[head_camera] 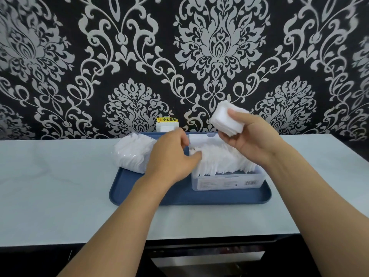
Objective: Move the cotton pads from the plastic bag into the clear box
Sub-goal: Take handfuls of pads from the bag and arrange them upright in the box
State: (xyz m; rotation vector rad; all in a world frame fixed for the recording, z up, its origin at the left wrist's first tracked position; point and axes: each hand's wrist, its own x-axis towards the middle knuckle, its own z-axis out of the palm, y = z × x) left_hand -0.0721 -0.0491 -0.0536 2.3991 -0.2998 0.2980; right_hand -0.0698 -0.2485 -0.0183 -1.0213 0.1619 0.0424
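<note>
**Stack of pads held just above the open box**

Black wallpaper with a silver pattern (217, 47) stands behind a pale counter (60, 186), on which a blue tray (179, 196) carries the work. A stack of cotton pads (227, 119) is pinched in the right hand (251, 140), the thumb laid over the top face and the fingers curled beneath, so that the stack is tilted with its flat faces turned up and toward the wall. Directly below and slightly toward the person from this grip lies the clear box (227, 181), lid open, its long axis running left to right across the tray. It is already crowded with pads (223, 158) set on edge in rows. The left hand (171, 156) is lowered at the box's left end, fingers loosely curled, and its fingertips seem to touch the nearest pads; nothing is seen to be gripped. Left of that hand, touching its far side, the plastic bag (132, 152) rests on the tray with pads left inside. The right hand is judged nearer to the free space in the box, so a short descent is called for. A small white item with a yellow label (167, 123) stands by the wall.
</note>
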